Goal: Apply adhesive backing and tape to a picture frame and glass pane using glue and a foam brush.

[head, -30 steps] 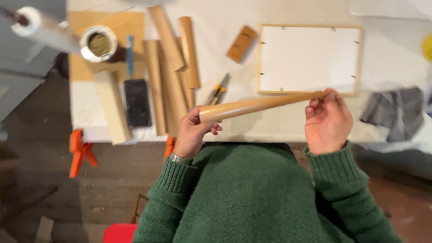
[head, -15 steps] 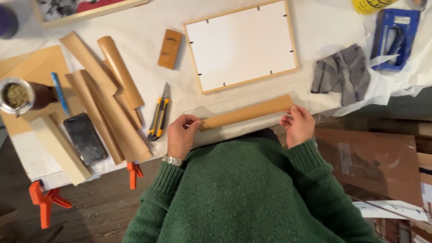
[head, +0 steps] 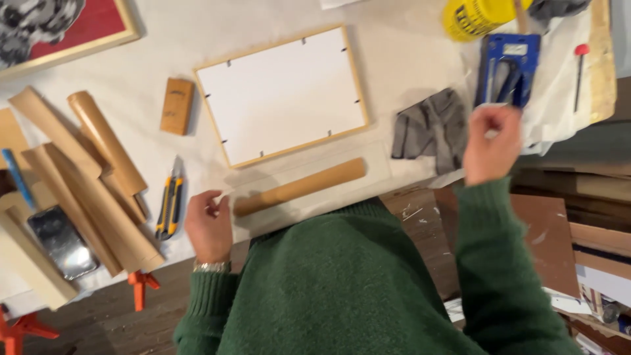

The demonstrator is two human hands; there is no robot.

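A rolled tube of brown paper (head: pixel 299 187) lies on the white-covered table near its front edge. My left hand (head: pixel 208 225) rests beside the roll's left end, fingers loosely curled and touching the table cover, holding nothing. My right hand (head: pixel 491 143) is raised to the right, fingers apart and empty, just below a blue staple gun (head: pixel 507 68) and next to a grey cloth (head: pixel 432 129). A light wooden picture frame (head: pixel 282 93) lies face down behind the roll.
Several brown paper rolls (head: pixel 98 177) lie at the left with a yellow utility knife (head: pixel 169 205), a phone (head: pixel 60 240) and a small wooden block (head: pixel 177 105). Orange clamps (head: pixel 139 284) grip the table edge. A yellow tub (head: pixel 478 16) and a red-backed framed picture (head: pixel 59 26) sit at the back.
The roll went from being held up in both hands to lying on the table. My right hand let go and moved right toward the staple gun. The view shifted right.
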